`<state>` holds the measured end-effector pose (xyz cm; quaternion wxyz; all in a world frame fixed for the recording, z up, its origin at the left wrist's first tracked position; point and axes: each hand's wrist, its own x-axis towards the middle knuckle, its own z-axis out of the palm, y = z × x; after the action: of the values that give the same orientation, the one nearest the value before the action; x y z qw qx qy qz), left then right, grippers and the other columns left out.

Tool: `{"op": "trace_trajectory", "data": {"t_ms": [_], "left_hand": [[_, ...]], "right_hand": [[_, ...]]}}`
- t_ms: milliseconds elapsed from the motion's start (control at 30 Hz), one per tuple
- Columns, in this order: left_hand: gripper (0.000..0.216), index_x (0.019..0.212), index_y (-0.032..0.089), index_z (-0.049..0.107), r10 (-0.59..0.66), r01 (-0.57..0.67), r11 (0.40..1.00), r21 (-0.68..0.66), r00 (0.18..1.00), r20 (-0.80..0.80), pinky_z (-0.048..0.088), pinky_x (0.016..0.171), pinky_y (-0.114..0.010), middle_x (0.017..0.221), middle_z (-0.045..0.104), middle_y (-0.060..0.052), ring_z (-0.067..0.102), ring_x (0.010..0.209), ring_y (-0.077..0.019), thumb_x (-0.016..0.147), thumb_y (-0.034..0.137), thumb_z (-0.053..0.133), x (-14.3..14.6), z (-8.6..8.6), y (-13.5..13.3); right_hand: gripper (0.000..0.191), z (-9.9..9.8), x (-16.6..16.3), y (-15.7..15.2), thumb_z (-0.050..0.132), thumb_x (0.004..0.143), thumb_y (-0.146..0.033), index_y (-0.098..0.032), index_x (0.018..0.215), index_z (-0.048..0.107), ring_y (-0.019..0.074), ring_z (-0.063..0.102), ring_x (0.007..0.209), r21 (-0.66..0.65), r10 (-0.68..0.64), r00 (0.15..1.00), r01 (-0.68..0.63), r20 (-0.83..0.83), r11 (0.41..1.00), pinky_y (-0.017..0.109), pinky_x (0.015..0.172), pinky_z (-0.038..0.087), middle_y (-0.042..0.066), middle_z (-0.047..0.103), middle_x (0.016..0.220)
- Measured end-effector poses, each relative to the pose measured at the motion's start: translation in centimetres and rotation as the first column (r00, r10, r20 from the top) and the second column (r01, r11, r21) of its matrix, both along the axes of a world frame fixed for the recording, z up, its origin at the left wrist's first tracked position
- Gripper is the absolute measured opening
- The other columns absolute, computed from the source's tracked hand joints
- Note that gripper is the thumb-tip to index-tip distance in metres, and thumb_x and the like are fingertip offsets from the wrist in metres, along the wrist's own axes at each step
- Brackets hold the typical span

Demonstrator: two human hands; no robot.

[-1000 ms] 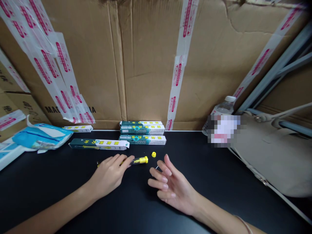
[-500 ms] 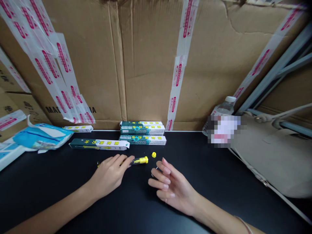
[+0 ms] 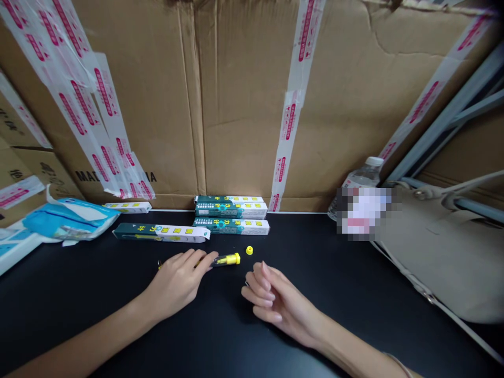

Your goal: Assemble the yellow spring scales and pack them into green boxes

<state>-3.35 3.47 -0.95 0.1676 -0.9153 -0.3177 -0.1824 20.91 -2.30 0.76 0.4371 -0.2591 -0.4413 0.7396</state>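
My left hand (image 3: 175, 281) is closed around a tubular spring scale (image 3: 227, 259), low over the black table. The scale's clear barrel and yellow end stick out to the right past my fingers, and a small dark loop shows at its other end. Just beyond the yellow end sits a small yellow cap (image 3: 249, 250) on the table. My right hand (image 3: 271, 299) is to the right of the scale, apart from it, palm turned inward. Its fingers are curled and the thumb meets the index finger. A tiny pale bit shows by the fingertips, too small to name.
Long green-and-white boxes (image 3: 232, 227) are stacked behind, with another box (image 3: 161, 232) to their left. A blue packet (image 3: 66, 220) lies at left. At right stand a plastic bottle (image 3: 364, 173) and a beige bag (image 3: 452, 252). A large cardboard box (image 3: 244, 115) walls the back.
The fingers of my right hand have curled in, thumb against index finger, and a thin pale piece seen there before is now mostly hidden. My left hand and the spring scale have stayed put.
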Motion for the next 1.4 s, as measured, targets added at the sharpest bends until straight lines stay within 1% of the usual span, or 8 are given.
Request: {"op": "trace_trajectory", "data": {"t_ms": [100,233,333,467,567,800,1000,1400], "left_hand": [[0.031,0.126,0.014,0.056,-0.015,0.016,1.000,0.000,1.000,0.011,0.055,0.072,-0.037,0.096,0.070,-0.007,0.067,0.083,-0.0230,0.097,0.010,0.044,0.0,0.1,-0.1],[0.032,0.126,0.014,0.055,-0.039,0.039,0.999,0.005,0.999,0.017,0.053,0.073,-0.038,0.097,0.068,-0.007,0.065,0.085,-0.0240,0.097,0.008,0.045,0.2,0.3,-0.2],[0.033,0.127,0.014,0.055,-0.054,0.054,0.998,0.012,0.998,0.011,0.052,0.073,-0.039,0.098,0.068,-0.008,0.064,0.085,-0.0246,0.096,0.006,0.044,0.2,0.4,-0.3],[0.032,0.129,0.014,0.053,-0.074,0.074,0.997,0.022,0.997,0.006,0.051,0.072,-0.038,0.098,0.068,-0.007,0.064,0.085,-0.0239,0.099,0.009,0.042,0.2,0.5,-0.5],[0.032,0.130,0.013,0.051,-0.085,0.085,0.996,0.024,0.996,-0.009,0.051,0.072,-0.038,0.098,0.069,-0.008,0.065,0.085,-0.0240,0.100,0.011,0.041,0.2,0.5,-0.5],[0.031,0.129,0.012,0.051,-0.080,0.080,0.997,-0.002,0.996,-0.039,0.053,0.067,-0.035,0.094,0.070,-0.007,0.068,0.079,-0.0225,0.100,0.013,0.040,0.3,0.5,-0.5],[0.030,0.127,0.011,0.051,-0.045,0.044,0.999,-0.027,0.999,-0.027,0.056,0.062,-0.035,0.092,0.069,-0.008,0.070,0.077,-0.0231,0.100,0.014,0.039,0.2,0.4,-0.5],[0.028,0.126,0.013,0.049,0.006,-0.005,0.999,-0.054,1.000,0.016,0.056,0.058,-0.032,0.092,0.070,-0.008,0.072,0.076,-0.0231,0.102,0.017,0.036,0.1,0.5,-0.4]], "right_hand": [[0.048,-0.2,0.5,0.2,0.050,0.098,-0.048,-0.017,0.062,0.055,0.0077,0.033,0.050,0.317,-0.167,0.928,0.057,0.333,0.947,0.022,0.047,0.028,-0.005,0.040,0.057],[0.034,-0.8,1.2,0.8,0.050,0.100,-0.030,-0.018,0.073,0.065,0.0134,0.055,0.068,0.710,-0.549,0.689,0.070,0.474,0.701,0.026,0.066,0.040,0.002,0.062,0.072],[0.015,-1.2,1.5,1.3,0.054,0.098,-0.028,-0.020,0.101,0.066,0.0160,0.054,0.072,0.784,-0.668,0.603,0.109,0.436,0.610,0.029,0.070,0.043,0.004,0.062,0.087],[0.040,-1.5,1.5,1.5,0.068,0.089,-0.032,-0.024,0.127,0.057,0.0199,0.056,0.084,0.834,-0.747,0.485,0.062,0.455,0.548,0.032,0.076,0.049,0.007,0.062,0.107],[0.040,-1.6,1.3,1.5,0.068,0.089,-0.034,-0.025,0.127,0.059,0.0236,0.057,0.100,0.818,-0.713,0.487,-0.005,0.504,0.575,0.036,0.087,0.049,0.006,0.067,0.109],[0.019,-1.5,0.8,1.6,0.059,0.095,-0.035,-0.024,0.109,0.068,0.0208,0.062,0.086,0.717,-0.635,0.514,0.054,0.577,0.695,0.033,0.076,0.050,0.004,0.070,0.095],[0.023,-2.0,0.8,2.1,0.068,0.088,-0.039,-0.022,0.102,0.062,0.0165,0.061,0.079,0.430,-0.463,0.773,0.275,0.433,0.860,0.030,0.075,0.050,0.003,0.067,0.093],[0.036,-1.8,0.5,2.4,0.082,0.072,-0.041,-0.021,0.085,0.054,0.0157,0.059,0.084,0.284,-0.444,0.857,0.372,0.260,0.884,0.029,0.075,0.050,0.002,0.060,0.093]]}}
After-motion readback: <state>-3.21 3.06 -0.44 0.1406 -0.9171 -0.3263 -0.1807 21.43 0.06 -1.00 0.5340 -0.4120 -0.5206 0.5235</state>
